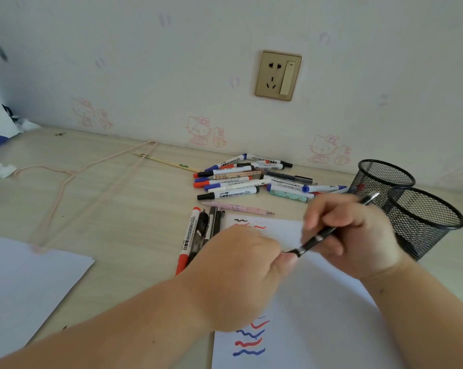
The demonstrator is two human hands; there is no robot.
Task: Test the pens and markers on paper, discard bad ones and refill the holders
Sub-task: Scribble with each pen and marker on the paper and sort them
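Right hand (350,233) curls round black pen (329,231), barrel aimed two o'clock; left hand (241,270) fingertips pinch its cap end, likely uncapping over test paper (318,302). Mesh holders (422,222) wait at three o'clock.

Glossy black pen (329,230) (metal clip), wire-mesh holders (422,222), matt paper (318,302), wood-grain desk (105,209).

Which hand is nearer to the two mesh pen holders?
Right. The right hand, gripping a black pen, sits just beside the mesh holders; the left hand is farther left.
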